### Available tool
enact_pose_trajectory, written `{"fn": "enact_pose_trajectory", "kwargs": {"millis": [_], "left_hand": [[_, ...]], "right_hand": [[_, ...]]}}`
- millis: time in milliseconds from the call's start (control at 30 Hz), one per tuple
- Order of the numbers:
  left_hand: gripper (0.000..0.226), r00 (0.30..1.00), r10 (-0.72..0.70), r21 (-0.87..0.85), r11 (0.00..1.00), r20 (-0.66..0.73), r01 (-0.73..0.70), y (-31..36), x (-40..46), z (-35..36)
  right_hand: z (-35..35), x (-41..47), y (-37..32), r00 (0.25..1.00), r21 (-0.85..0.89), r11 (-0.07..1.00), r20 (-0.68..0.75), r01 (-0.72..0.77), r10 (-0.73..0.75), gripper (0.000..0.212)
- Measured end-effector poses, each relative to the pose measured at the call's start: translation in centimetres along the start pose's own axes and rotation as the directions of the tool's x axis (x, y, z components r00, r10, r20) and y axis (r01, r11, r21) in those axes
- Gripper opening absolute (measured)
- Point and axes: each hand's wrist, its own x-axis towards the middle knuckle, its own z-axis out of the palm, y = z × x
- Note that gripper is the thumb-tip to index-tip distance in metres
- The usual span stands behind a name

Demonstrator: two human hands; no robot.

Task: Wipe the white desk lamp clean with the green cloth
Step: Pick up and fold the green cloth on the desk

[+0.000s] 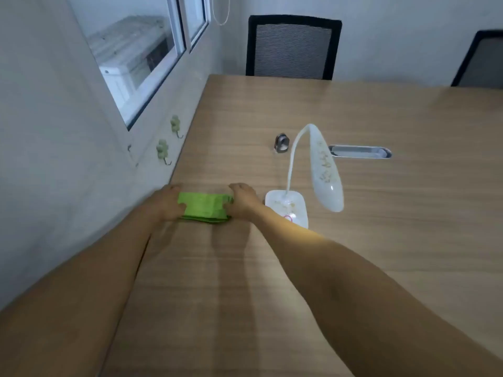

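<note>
A folded green cloth (204,207) lies on the wooden table (381,240) near its left edge. My left hand (168,204) grips the cloth's left end and my right hand (243,200) grips its right end. Just to the right stands the white desk lamp (325,172), its oval head bent down over a square white base (288,206). Brownish specks dot the head and the base. Neither hand touches the lamp.
A small metal and dark object (281,143) stands behind the lamp. A grey cable slot (359,151) is set into the table. The wall with a window (136,58) and two hooks (163,151) runs along the left. Two black chairs (292,47) stand at the far side.
</note>
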Motion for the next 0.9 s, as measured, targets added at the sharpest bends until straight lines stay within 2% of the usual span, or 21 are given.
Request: {"fn": "enact_pose_trajectory", "kwargs": {"millis": [100, 233, 367, 533, 633, 800, 867, 900], "left_hand": [[0.083, 0.998, 0.036, 0.035, 0.999, 0.052, -0.038, 0.0, 0.8, -0.2], [0.089, 0.994, 0.037, 0.089, 0.995, 0.1, -0.046, 0.7, 1.4, 0.2], [0.089, 0.996, 0.026, 0.108, 0.993, 0.09, -0.036, 0.7, 1.4, 0.2], [0.078, 0.999, 0.042, 0.122, 0.992, -0.028, -0.038, 0.6, 0.4, -0.2], [0.058, 0.998, 0.03, 0.102, 0.994, -0.051, -0.025, 0.7, -0.8, -0.7], [0.021, 0.996, 0.036, 0.027, 0.999, -0.082, -0.034, 1.2, -3.5, -2.2], [0.014, 0.996, 0.044, 0.013, 0.999, -0.075, -0.044, 1.6, -4.8, -2.9], [0.014, 0.996, 0.04, 0.006, 0.999, -0.074, -0.04, 1.9, -5.5, -3.1]], "right_hand": [[0.3, 0.9, -0.2, 0.993, -0.069, 0.997, 0.119, 0.019, -0.011, 0.077], [0.6, 1.4, -0.3, 0.986, -0.107, 0.994, 0.167, 0.025, -0.007, 0.081], [0.8, 1.3, -0.4, 0.99, -0.104, 0.994, 0.141, 0.016, -0.001, 0.078], [0.6, 0.5, -1.0, 0.998, -0.099, 0.994, 0.051, 0.05, -0.045, 0.073], [0.4, -0.3, -1.4, 0.999, -0.044, 0.998, 0.024, 0.048, -0.047, 0.061], [-0.7, -2.6, -1.6, 0.997, -0.019, 0.997, -0.006, 0.081, -0.081, 0.019], [-1.4, -4.0, -1.6, 0.998, 0.053, 0.997, -0.023, 0.058, -0.057, 0.007], [-1.7, -4.8, -1.5, 0.999, 0.13, 0.991, -0.015, 0.033, -0.031, 0.011]]}}
